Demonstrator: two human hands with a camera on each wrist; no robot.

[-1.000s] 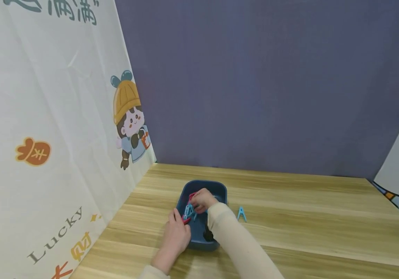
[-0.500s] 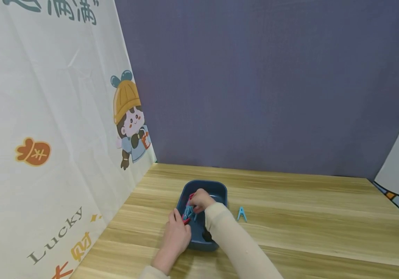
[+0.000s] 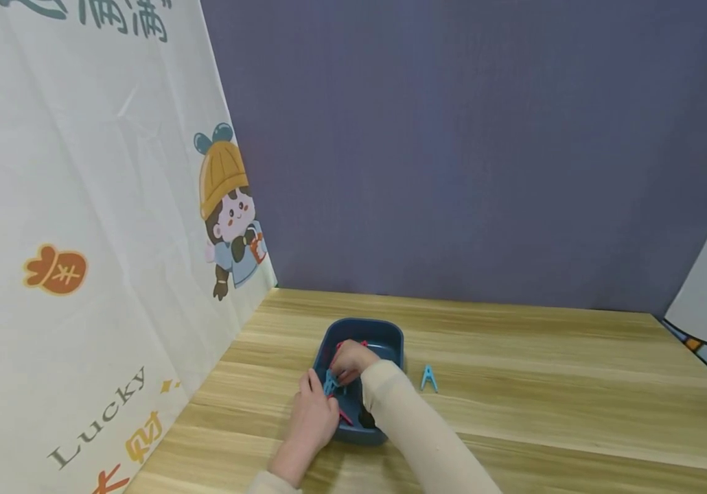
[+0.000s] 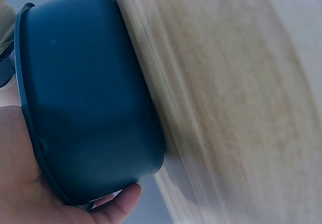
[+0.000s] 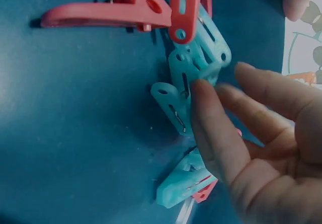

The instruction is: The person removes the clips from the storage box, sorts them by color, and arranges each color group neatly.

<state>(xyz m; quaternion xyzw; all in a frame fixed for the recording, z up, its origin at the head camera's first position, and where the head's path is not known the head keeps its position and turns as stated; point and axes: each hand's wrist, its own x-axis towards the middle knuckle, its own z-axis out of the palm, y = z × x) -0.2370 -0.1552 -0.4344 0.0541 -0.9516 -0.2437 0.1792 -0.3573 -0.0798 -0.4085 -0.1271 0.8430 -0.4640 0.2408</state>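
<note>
A dark blue tub stands on the wooden table. My left hand grips its near left rim, and the left wrist view shows my palm against the tub's outer wall. My right hand reaches into the tub. In the right wrist view its nearly straight fingers touch a bunch of light blue clothes pegs lying on the tub floor. Red pegs lie just beyond them. The head view shows a blue peg and a red peg between my hands.
One loose light blue peg lies on the table just right of the tub. A printed cloth closes the left side and a purple backdrop the back. Another printed cloth shows at the far right edge.
My right hand has shifted slightly nearer inside the tub. The bunch of pegs it held up now lies lower, with a red peg showing near the front. My left hand stays on the rim.
</note>
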